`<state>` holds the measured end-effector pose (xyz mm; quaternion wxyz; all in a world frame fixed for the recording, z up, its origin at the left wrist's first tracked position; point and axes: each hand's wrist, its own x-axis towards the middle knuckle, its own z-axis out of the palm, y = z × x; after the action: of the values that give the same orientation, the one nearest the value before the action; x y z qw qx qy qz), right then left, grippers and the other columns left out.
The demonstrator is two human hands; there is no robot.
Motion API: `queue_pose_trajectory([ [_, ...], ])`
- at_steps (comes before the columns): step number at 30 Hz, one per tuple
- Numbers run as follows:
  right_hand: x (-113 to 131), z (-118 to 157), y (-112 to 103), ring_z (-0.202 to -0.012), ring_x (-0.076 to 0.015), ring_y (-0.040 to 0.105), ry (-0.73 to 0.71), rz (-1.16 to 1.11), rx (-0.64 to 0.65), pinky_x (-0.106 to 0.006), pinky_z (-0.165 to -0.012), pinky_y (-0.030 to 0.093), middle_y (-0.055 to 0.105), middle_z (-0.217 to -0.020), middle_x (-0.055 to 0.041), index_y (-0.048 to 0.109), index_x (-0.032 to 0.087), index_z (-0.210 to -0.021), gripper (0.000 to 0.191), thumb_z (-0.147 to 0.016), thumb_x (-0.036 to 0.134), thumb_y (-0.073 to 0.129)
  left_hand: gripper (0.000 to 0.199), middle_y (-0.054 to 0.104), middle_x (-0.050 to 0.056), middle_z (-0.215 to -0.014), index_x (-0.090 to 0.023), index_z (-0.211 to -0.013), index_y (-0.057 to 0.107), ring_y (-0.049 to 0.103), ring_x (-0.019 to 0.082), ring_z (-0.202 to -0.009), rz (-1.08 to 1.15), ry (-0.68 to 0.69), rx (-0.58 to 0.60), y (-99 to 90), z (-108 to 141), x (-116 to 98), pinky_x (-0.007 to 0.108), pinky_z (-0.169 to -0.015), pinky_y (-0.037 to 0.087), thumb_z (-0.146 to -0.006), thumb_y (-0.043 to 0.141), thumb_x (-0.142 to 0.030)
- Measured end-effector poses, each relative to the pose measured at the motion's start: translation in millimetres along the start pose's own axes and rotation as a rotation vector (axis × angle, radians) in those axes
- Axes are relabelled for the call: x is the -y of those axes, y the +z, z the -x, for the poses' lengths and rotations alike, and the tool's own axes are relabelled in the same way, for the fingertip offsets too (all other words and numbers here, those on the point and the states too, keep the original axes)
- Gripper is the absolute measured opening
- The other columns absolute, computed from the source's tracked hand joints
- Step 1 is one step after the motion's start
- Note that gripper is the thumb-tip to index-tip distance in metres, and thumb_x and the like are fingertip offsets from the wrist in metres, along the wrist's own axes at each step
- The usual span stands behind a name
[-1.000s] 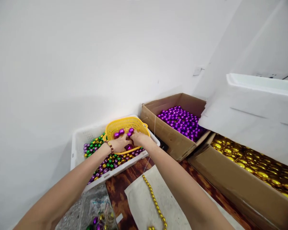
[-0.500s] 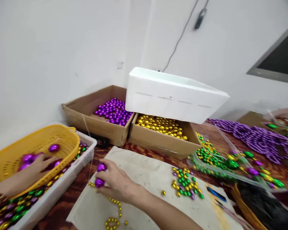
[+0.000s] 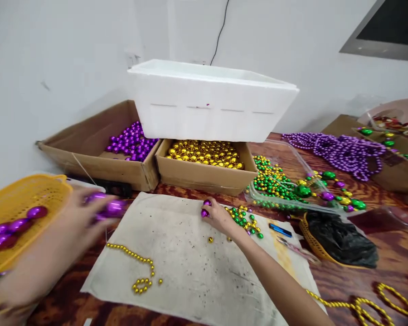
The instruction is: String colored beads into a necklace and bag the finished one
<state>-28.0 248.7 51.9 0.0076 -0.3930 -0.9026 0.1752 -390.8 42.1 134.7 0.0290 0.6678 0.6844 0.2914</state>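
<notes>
My left hand (image 3: 73, 231), blurred by motion, is closed around large purple balls (image 3: 114, 207) between the yellow basket (image 3: 54, 192) and the cloth. In the fingertips of my right hand (image 3: 219, 216) are smaller-looking purple balls (image 3: 206, 208), over the back of the pale cloth (image 3: 177, 244). Just right of that hand lies a loose pile of green, gold and purple beads (image 3: 245, 221). A gold bead string (image 3: 132, 254) curls on the cloth's left part. One gold bead (image 3: 210, 240) sits below my right hand.
Cardboard boxes hold purple balls (image 3: 132, 142) and gold balls (image 3: 204, 154), with a white foam box (image 3: 211, 108) above. Farther right are a clear tray (image 3: 292, 206), purple bead strings (image 3: 347, 154), a blue tool (image 3: 280, 230), pliers (image 3: 292, 246) and a black bag (image 3: 340, 240).
My left hand has come out of the yellow basket with large purple balls. My right hand has moved right across the cloth, still holding purple balls. The view has turned to the right.
</notes>
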Motion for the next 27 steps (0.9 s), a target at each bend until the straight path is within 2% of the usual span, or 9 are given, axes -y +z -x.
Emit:
queue_pose_trajectory([
  [5,2.8,-10.6,0.5,-0.123,-0.0333,0.054,-0.068,0.024,0.070,-0.047,-0.099,0.044,0.046,-0.143,-0.0172,0.068,0.021,-0.120,0.032,-0.089,0.029,0.067,0.030,0.043,0.011,-0.134,-0.023,-0.117,0.060,0.061,0.023,-0.104,0.062,-0.062,0.477,165.2,-58.7,-101.3,0.038,-0.099,0.052,-0.088,0.055,-0.021],
  [7,0.3,-11.0,3.6,-0.125,-0.0355,0.053,-0.083,0.029,0.085,-0.049,-0.100,0.043,0.048,-0.143,-0.0175,0.069,0.023,-0.122,0.034,-0.088,0.027,0.068,0.028,0.043,0.013,-0.133,-0.020,-0.115,0.060,0.061,0.024,-0.107,-0.022,-0.095,0.588,201.7,-72.1,-118.5,0.037,-0.098,0.051,-0.088,0.056,-0.018],
  [9,-4.0,-8.4,4.5,-0.128,-0.0375,0.051,-0.100,0.020,0.110,-0.051,-0.101,0.043,0.046,-0.147,-0.0165,0.067,0.027,-0.127,0.041,-0.086,0.029,0.071,0.028,0.043,0.014,-0.133,-0.019,-0.115,0.060,0.060,0.026,-0.111,-0.125,-0.104,0.644,216.3,-77.2,-126.5,0.038,-0.096,0.052,-0.087,0.055,-0.018],
  [12,-10.2,-0.4,-10.4,-0.133,-0.0391,0.048,-0.135,-0.018,0.103,-0.055,-0.103,0.042,0.041,-0.154,-0.0148,0.064,0.031,-0.131,0.046,-0.086,0.033,0.072,0.041,0.041,0.014,-0.140,-0.023,-0.127,0.056,0.060,0.031,-0.116,-0.224,-0.089,0.654,210.6,-77.3,-130.7,0.042,-0.092,0.054,-0.086,0.058,-0.020],
  [15,-13.7,3.4,-57.2,-0.127,-0.0311,0.055,-0.214,-0.077,-0.080,-0.047,-0.103,0.043,0.049,-0.149,-0.0112,0.068,0.029,-0.124,0.030,-0.095,0.030,0.060,0.050,0.041,0.014,-0.144,-0.028,-0.138,0.049,0.062,0.032,-0.113,-0.262,-0.073,0.574,183.8,-88.1,-137.0,0.044,-0.087,0.056,-0.089,0.060,-0.027],
  [19,-23.1,-28.4,-142.2,-0.105,-0.0215,0.065,-0.171,0.013,-0.279,-0.032,-0.087,0.048,0.069,-0.120,-0.0071,0.071,0.023,-0.111,0.033,-0.104,0.030,0.039,0.032,0.055,0.012,-0.128,-0.019,-0.125,0.057,0.060,0.025,-0.112,-0.233,0.106,0.118,133.2,-146.9,-147.8,0.041,-0.099,0.050,-0.100,0.042,-0.034],
  [21,-33.8,-60.5,-169.9,-0.106,-0.0245,0.065,-0.041,0.152,-0.185,-0.033,-0.083,0.047,0.070,-0.116,-0.0095,0.070,0.021,-0.113,0.036,-0.104,0.031,0.036,0.033,0.060,0.012,-0.118,-0.017,-0.119,0.060,0.060,0.026,-0.109,-0.280,0.140,0.014,116.5,-190.5,-146.4,0.043,-0.101,0.047,-0.102,0.037,-0.033],
  [24,-52.2,-106.2,-181.9,-0.101,-0.0261,0.067,-0.028,0.202,0.003,-0.029,-0.077,0.047,0.073,-0.109,-0.0103,0.074,0.019,-0.106,0.023,-0.093,0.032,0.059,0.036,0.061,0.017,-0.119,-0.011,-0.123,0.059,0.059,0.028,-0.114,-0.384,0.044,0.249,114.5,-253.6,-133.0,0.042,-0.103,0.045,-0.099,0.037,-0.026],
  [27,-64.0,-128.8,-174.4,-0.099,-0.0256,0.068,-0.057,0.207,0.122,-0.027,-0.073,0.048,0.074,-0.108,-0.0090,0.075,0.021,-0.106,0.025,-0.089,0.036,0.065,0.033,0.065,0.016,-0.119,-0.013,-0.119,0.064,0.059,0.027,-0.117,-0.404,0.052,0.460,131.1,-298.5,-115.8,0.037,-0.103,0.045,-0.090,0.049,-0.018],
])
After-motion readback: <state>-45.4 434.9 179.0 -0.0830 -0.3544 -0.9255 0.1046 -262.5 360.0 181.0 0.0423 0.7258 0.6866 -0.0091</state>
